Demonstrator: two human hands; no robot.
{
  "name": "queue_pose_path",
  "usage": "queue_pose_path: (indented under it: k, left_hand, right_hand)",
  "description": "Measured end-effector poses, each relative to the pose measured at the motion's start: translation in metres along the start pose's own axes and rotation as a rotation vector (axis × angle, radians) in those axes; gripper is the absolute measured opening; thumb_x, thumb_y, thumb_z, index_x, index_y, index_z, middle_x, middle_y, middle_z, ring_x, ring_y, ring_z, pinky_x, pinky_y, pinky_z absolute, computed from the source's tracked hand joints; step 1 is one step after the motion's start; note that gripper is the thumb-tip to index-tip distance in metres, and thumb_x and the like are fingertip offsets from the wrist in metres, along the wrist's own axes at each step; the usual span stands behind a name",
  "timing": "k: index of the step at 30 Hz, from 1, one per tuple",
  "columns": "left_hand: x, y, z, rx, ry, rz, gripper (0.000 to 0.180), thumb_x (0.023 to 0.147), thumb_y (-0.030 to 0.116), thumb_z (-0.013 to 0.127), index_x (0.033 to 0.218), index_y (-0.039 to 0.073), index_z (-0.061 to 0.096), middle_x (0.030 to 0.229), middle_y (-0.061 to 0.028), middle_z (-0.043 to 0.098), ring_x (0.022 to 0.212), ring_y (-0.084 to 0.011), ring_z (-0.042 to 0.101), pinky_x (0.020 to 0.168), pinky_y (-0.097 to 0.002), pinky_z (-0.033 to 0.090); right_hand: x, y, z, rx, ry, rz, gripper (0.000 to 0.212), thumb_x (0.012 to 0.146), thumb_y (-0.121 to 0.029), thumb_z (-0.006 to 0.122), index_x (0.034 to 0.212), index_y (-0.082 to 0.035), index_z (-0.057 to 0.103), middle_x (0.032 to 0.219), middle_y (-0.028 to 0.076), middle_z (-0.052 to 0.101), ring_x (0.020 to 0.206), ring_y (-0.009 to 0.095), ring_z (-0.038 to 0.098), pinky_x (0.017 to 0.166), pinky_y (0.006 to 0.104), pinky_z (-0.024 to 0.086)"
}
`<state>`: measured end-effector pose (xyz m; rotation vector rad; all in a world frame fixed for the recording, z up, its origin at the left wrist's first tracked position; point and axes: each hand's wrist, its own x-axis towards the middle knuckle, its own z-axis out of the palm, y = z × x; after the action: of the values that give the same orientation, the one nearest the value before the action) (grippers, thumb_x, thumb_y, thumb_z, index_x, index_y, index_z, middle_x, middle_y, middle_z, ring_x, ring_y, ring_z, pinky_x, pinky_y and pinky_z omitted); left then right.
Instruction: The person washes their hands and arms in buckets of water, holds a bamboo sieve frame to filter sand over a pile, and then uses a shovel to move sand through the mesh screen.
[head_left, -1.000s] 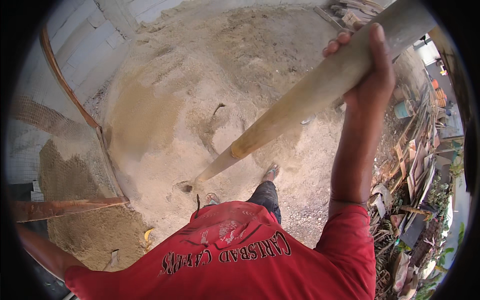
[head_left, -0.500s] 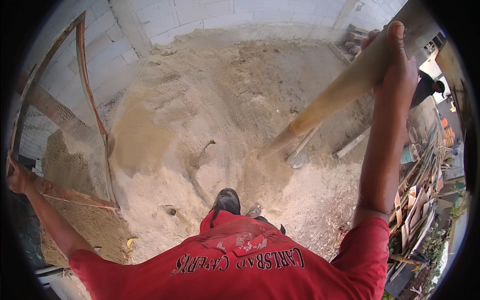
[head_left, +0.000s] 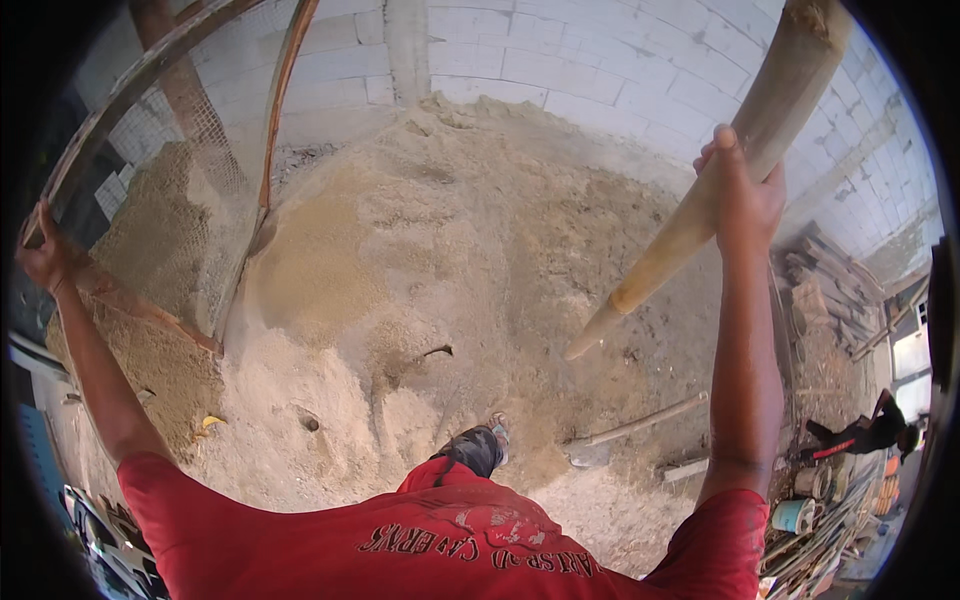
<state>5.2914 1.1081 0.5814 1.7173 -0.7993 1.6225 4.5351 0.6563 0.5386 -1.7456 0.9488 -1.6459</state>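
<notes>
My left hand (head_left: 45, 255) is closed on the near corner of a wooden-framed wire mesh screen (head_left: 215, 150), which stands tilted at the left. Through and beside the mesh, darker sand (head_left: 150, 205) shows. My right hand (head_left: 745, 200) wraps round a thick bamboo pole (head_left: 675, 235), held slanting on the right. Its narrower lower end points down toward the middle of the ground; I cannot tell whether it touches. A pile of fine tan sand (head_left: 310, 265) lies just right of the screen.
A shovel (head_left: 648, 420) lies on the ground near my right forearm. Behind the sand rises a light block wall (head_left: 600, 60). Stacked boards (head_left: 835, 285), a bucket (head_left: 793, 515) and a pile of wood strips (head_left: 825, 545) are at right, with another person (head_left: 865, 435) beyond.
My view has swung to the right. The bamboo pole stands steeper, its upper end now visible against the wall. My left hand still grips the screen frame, and both hands keep their hold.
</notes>
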Motion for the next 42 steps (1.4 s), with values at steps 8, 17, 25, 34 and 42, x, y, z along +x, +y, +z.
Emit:
queue_pose_path:
  k: [8, 17, 25, 34, 42]
  left_hand:
    - [-0.007, 0.078, -0.031, -0.127, 0.105, 0.005, 0.052, 0.088, 0.034, 0.076, 0.117, -0.002, 0.051, 0.110, -0.0143, 0.060, 0.098, -0.0201, 0.062, 0.085, -0.0316, 0.050]
    - [-0.036, 0.088, -0.049, -0.150, -0.001, -0.169, 0.050, 0.095, 0.033, 0.066, 0.128, 0.002, 0.043, 0.120, -0.0117, 0.052, 0.105, -0.0179, 0.055, 0.093, -0.0292, 0.044]
    - [-0.056, 0.142, -0.063, 0.154, 0.006, -0.222, 0.053, 0.100, 0.043, 0.054, 0.130, 0.001, 0.041, 0.120, -0.0120, 0.051, 0.111, -0.0200, 0.051, 0.099, -0.0309, 0.039]
    - [-0.045, 0.253, 0.013, 0.161, 0.044, -0.230, 0.059, 0.098, 0.049, 0.055, 0.128, 0.002, 0.040, 0.118, -0.0126, 0.052, 0.108, -0.0209, 0.051, 0.098, -0.0331, 0.040]
    - [-0.075, 0.249, -0.021, -0.072, 0.152, -0.295, 0.052, 0.101, 0.046, 0.048, 0.130, 0.003, 0.043, 0.119, -0.0117, 0.051, 0.107, -0.0196, 0.050, 0.098, -0.0322, 0.038]
  right_hand:
    - [0.074, 0.098, 0.129, 0.275, -0.479, 0.081, 0.043, 0.080, -0.022, 0.082, 0.104, 0.001, 0.054, 0.085, 0.009, 0.066, 0.072, 0.015, 0.065, 0.065, 0.0300, 0.052]
    - [0.035, 0.247, 0.324, 0.240, -0.884, 0.182, 0.055, 0.073, -0.025, 0.088, 0.110, -0.003, 0.055, 0.090, 0.005, 0.066, 0.083, 0.016, 0.064, 0.074, 0.0323, 0.052]
    - [-0.007, 0.228, 0.458, 0.355, -1.090, 0.111, 0.055, 0.074, -0.030, 0.086, 0.111, -0.005, 0.054, 0.093, 0.012, 0.067, 0.088, 0.023, 0.066, 0.079, 0.0360, 0.051]
    - [0.033, 0.271, 0.512, 0.357, -1.013, 0.054, 0.061, 0.077, -0.032, 0.084, 0.118, -0.001, 0.050, 0.100, 0.016, 0.069, 0.093, 0.027, 0.067, 0.083, 0.0382, 0.051]
    - [0.031, 0.258, 0.487, 0.517, -1.140, 0.118, 0.057, 0.077, -0.029, 0.084, 0.116, -0.002, 0.052, 0.099, 0.016, 0.068, 0.092, 0.026, 0.067, 0.081, 0.0371, 0.051]
